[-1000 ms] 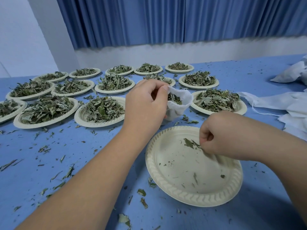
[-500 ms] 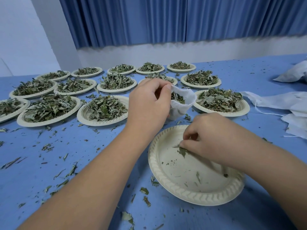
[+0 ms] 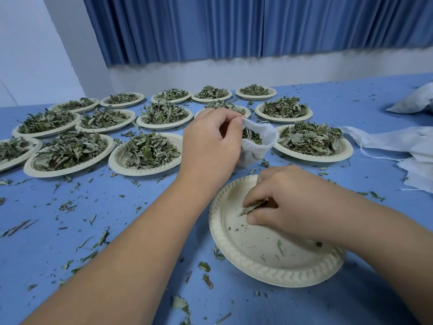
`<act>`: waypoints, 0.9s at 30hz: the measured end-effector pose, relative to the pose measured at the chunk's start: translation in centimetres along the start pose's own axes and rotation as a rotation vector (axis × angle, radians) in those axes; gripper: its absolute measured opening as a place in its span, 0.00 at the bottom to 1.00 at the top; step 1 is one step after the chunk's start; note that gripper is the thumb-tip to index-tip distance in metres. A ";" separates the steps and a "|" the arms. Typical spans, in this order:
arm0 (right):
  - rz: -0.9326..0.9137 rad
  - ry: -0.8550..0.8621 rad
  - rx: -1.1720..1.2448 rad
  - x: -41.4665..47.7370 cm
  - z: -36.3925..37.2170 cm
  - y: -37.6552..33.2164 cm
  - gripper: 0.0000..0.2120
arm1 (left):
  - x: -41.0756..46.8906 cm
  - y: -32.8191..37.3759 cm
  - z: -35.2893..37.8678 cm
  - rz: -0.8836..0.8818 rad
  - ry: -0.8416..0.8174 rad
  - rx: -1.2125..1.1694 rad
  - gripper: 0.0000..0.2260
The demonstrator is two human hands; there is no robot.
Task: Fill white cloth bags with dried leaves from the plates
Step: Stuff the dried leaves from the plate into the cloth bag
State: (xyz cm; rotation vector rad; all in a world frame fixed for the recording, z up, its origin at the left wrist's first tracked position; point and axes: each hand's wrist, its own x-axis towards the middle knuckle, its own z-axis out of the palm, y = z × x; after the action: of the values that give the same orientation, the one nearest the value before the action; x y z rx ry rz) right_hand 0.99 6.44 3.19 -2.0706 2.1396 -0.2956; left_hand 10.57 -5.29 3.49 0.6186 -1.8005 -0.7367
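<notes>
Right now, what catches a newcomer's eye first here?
Centre: the left hand holds a small white bag open, leaves inside, while the right hand pinches a few leaves off a nearly bare plate. Behind, rows of full plates heaped with dried leaves cover the blue table.

Left hand (image 3: 210, 146) and right hand (image 3: 288, 202) are bare, forearms uncovered, fingernails short.

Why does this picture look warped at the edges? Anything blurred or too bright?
Head view: wide-angle lens stretches the forearms and slants the far edge of the table; head view: soft, even light, no glare, faint shadow under the near plate; head view: left hand gripping the white bag and right hand pinching leaves are sharp, the curtain hem smeared.
</notes>
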 end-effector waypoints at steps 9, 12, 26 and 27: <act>-0.144 -0.016 -0.065 -0.2 -0.6 0.4 0.07 | 0.0 -0.1 0.0 0.003 -0.020 0.006 0.07; -0.112 -0.089 0.122 -0.9 -2.2 1.2 0.05 | 0.0 -0.2 0.0 -0.007 -0.021 -0.004 0.07; -0.035 -0.291 0.125 -1.9 -2.3 0.7 0.17 | 0.0 0.0 -0.1 0.021 -0.015 0.012 0.07; -0.052 -0.272 0.102 -1.9 -2.0 0.5 0.16 | 0.0 0.0 -0.1 0.021 -0.016 0.012 0.07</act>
State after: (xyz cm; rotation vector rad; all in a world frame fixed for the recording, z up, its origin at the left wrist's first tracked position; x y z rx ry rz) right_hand 0.08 8.39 4.97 -1.9836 1.8764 -0.1181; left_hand 10.67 -5.32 3.48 0.6023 -1.8252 -0.7188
